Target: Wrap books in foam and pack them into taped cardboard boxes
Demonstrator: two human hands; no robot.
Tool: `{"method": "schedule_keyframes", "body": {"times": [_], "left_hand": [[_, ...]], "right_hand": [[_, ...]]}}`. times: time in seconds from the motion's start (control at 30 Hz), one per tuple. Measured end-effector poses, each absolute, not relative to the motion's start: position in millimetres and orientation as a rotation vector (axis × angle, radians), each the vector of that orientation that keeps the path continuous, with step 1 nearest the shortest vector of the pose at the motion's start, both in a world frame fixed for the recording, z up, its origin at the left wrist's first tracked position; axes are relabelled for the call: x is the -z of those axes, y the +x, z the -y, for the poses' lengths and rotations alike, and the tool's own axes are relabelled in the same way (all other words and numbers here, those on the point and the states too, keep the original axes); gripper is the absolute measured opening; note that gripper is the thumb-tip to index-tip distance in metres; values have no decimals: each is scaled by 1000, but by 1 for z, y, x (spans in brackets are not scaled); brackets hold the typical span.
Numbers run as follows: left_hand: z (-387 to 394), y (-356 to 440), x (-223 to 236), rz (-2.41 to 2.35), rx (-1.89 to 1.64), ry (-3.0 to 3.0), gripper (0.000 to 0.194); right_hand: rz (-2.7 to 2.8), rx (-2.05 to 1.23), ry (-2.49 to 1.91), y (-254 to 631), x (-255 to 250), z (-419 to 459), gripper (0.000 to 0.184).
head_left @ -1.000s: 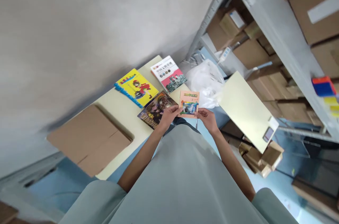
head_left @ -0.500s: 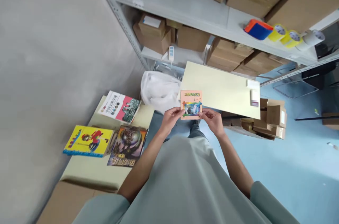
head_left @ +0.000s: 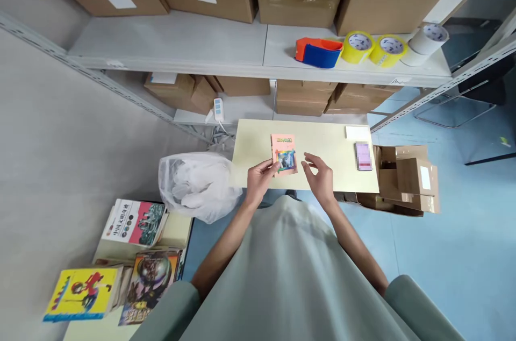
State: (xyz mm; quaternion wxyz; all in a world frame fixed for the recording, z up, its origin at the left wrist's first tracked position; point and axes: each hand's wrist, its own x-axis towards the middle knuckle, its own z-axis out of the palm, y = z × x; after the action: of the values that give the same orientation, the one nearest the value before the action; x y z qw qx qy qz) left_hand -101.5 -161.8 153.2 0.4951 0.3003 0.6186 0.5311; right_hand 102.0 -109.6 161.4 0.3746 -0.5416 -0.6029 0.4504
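A small orange booklet (head_left: 284, 154) with a colourful picture on its cover is over the near part of a pale yellow table (head_left: 322, 142). My left hand (head_left: 259, 181) pinches its lower left corner. My right hand (head_left: 319, 176) is just right of the booklet, off it, with the fingers spread and nothing in them. On the table's right end lie a phone (head_left: 363, 156) and a white card (head_left: 357, 132).
A white plastic bag (head_left: 197, 183) sits left of the table. Three books lie on a low table at bottom left: yellow (head_left: 80, 292), dark (head_left: 151, 282), pink-and-white (head_left: 135, 221). Shelves behind hold cardboard boxes, tape rolls (head_left: 373, 48) and a tape dispenser (head_left: 318, 52). Open cartons (head_left: 407, 177) stand at right.
I have turned right from the book table to face the yellow table. The booklet has come over the table, and my right hand has let go of it.
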Motion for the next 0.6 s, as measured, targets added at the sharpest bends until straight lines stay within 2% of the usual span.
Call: {"method": "schedule_keyframes", "body": {"times": [0.13, 0.27, 0.33, 0.47, 0.53, 0.6], "left_hand": [[140, -73, -160, -1552, -1374, 899, 53], [138, -54, -164, -1634, -1314, 1177, 40], [140, -57, -167, -1622, -1298, 1231, 39], [138, -88, -175, -1684, -1419, 1072, 32], [134, -107, -179, -1685, -1459, 890, 38], [129, -121, -184, -1563, -1384, 734, 54]], "right_hand": [[1529, -1299, -1313, 83, -173, 93, 51], [1538, -1319, -1344, 68, -177, 85, 55], [1538, -1329, -1355, 69, -177, 79, 53], [1412, -1524, -1212, 82, -177, 64, 62], [1322, -1628, -1138, 88, -180, 59, 63], [1253, -1701, -1098, 93, -183, 56, 61]]}}
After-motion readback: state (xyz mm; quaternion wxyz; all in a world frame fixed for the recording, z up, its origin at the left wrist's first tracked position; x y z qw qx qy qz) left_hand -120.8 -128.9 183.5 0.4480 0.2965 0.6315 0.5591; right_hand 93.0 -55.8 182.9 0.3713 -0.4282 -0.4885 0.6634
